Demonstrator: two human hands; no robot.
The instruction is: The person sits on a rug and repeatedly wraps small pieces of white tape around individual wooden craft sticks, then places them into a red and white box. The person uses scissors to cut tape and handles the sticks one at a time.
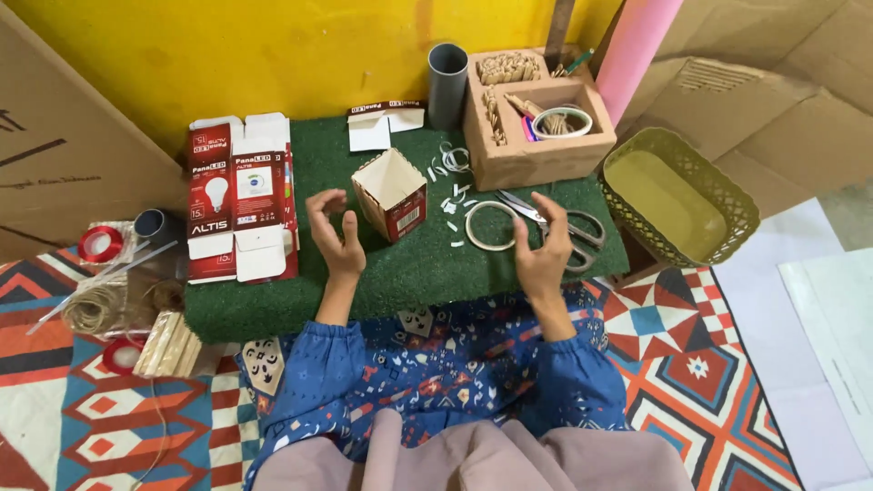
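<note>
My left hand (335, 235) hovers over the green turf mat (409, 273), fingers apart and empty, just left of a small open red and white carton (391, 193) lined with pale strips. Raised and empty too, my right hand (543, 250) spreads its fingers beside a tape ring (488, 226) and grey-handled scissors (573, 232). Small white paper scraps (452, 202) lie between the carton and the ring.
Flattened red and white cartons (238, 195) lie at the mat's left. A grey tube (447, 84) and a brown tray of craft bits (536, 114) stand behind. An olive basket (677, 195) sits right. Twine, red tape rolls and wooden sticks (168, 344) lie at left.
</note>
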